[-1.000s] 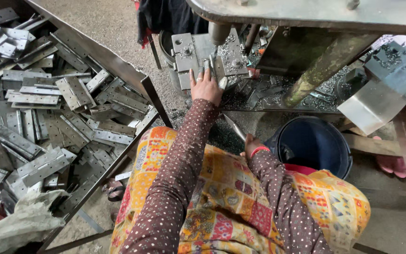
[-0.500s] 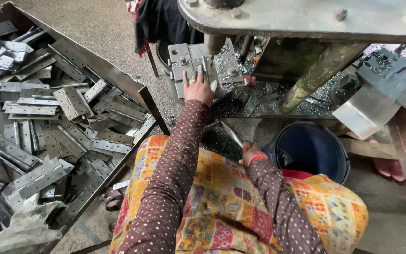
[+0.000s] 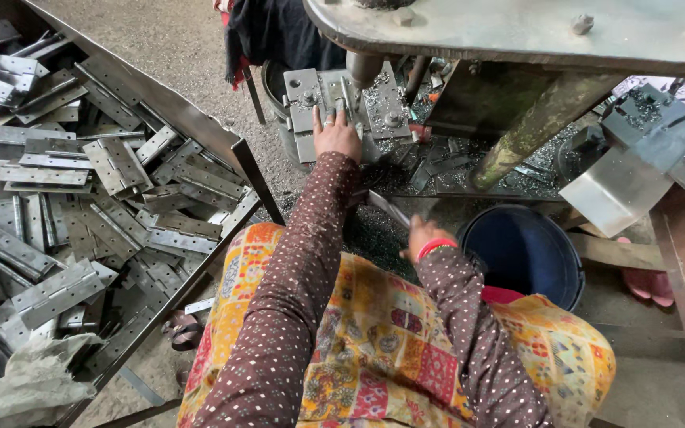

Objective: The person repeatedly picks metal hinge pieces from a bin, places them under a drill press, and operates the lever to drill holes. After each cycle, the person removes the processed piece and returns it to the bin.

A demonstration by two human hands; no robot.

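Observation:
My left hand (image 3: 336,136) reaches forward onto the grey die plate (image 3: 304,95) of a press, fingers spread with the tips resting on a flat metal piece under the punch (image 3: 361,71). My right hand (image 3: 423,236) is lower and closer to me, beside a blue bucket (image 3: 529,254). Its fingers are curled around the end of a narrow metal strip (image 3: 384,208) that sticks out to the upper left. Both arms wear dark dotted sleeves, and a patterned yellow cloth (image 3: 374,341) covers my lap.
A large metal tray (image 3: 200,131) on the left holds several grey hinge plates (image 3: 116,166). The press's steel table (image 3: 517,32) overhangs the die. Metal chips (image 3: 438,170) litter the press base. Bent sheet pieces (image 3: 636,166) lie at right. A grey sack (image 3: 25,384) sits bottom left.
My left hand stays on the die plate, its fingers slightly further in under the punch. My right hand keeps the strip in about the same place.

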